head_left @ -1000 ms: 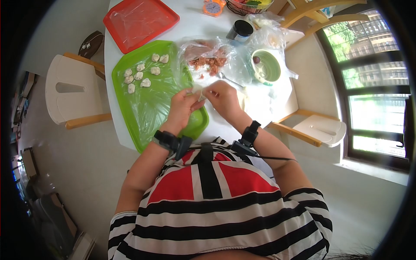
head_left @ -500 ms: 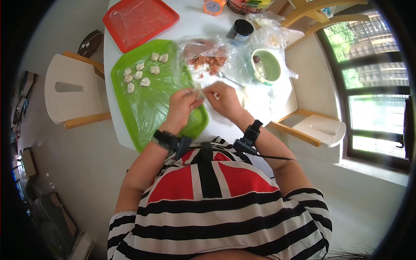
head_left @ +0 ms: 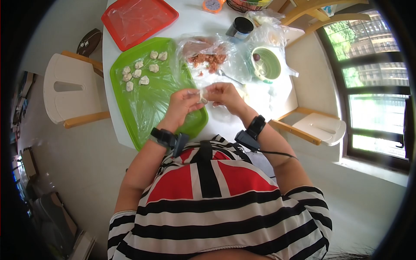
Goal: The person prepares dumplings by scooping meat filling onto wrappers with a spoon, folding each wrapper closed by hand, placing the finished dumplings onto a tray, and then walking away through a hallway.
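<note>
Between my two hands is a small white dough wrapper (head_left: pixel 203 96), pinched from both sides. My left hand (head_left: pixel 183 104) has its fingers closed on the wrapper's left side, above the right edge of the green tray (head_left: pixel 151 104). From the right, the fingertips of my right hand (head_left: pixel 226 97) hold the same wrapper. Several pale dumplings (head_left: pixel 144 80) rest on the plastic film in the upper part of the tray. Just beyond my hands, reddish minced filling (head_left: pixel 212 60) lies in a clear plastic bag (head_left: pixel 238 54).
A red tray (head_left: pixel 138 21) lies at the back left. A dark jar (head_left: pixel 241 28), a green-white basket (head_left: pixel 267 65), an orange clock (head_left: pixel 212 5) and a wire basket (head_left: pixel 249 5) stand farther back. Chairs (head_left: pixel 71 89) flank the white table (head_left: pixel 195 21).
My right hand has turned slightly, its fingers now more level, and moved a little right. The wrapper between my hands shows more folded. The view has shifted slightly.
</note>
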Tool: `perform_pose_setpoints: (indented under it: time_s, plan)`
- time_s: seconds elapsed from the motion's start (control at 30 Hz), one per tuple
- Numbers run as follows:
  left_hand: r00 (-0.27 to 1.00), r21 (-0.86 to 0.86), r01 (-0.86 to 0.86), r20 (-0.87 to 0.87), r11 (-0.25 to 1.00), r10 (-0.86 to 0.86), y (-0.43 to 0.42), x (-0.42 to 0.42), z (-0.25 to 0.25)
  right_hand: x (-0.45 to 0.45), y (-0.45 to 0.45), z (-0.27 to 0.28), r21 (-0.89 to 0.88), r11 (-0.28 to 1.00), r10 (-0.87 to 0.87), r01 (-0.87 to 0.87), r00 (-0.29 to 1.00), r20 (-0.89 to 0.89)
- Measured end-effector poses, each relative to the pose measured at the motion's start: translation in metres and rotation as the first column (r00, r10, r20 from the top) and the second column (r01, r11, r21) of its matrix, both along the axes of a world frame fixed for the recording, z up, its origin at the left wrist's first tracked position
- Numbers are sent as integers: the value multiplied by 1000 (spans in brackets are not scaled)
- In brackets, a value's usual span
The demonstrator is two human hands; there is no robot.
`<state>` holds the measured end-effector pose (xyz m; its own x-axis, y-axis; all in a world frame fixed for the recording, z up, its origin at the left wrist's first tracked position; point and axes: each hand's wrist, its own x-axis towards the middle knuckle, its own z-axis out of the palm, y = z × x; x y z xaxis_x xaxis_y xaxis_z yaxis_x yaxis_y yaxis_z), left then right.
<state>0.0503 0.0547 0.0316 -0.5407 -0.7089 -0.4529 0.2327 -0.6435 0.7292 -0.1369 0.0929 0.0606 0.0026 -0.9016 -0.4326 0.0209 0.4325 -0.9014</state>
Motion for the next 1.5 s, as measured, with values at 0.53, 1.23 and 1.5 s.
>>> perform_pose_setpoints:
  time_s: [0.53,1.23,1.5]
  plan:
    - [999,-38,-42,-9,998,41,5,-1,-4,4,4,-13,-124,992,-33,20,994,-103]
    - [997,-124,46,75,991,-37,1,1,5,-5,-3,1,-98,984,121,-147,966,-228]
    - [990,-102,137,-19,985,-139,-6,5,10,-4,-4,16,-330,873,102,-358,798,-594]
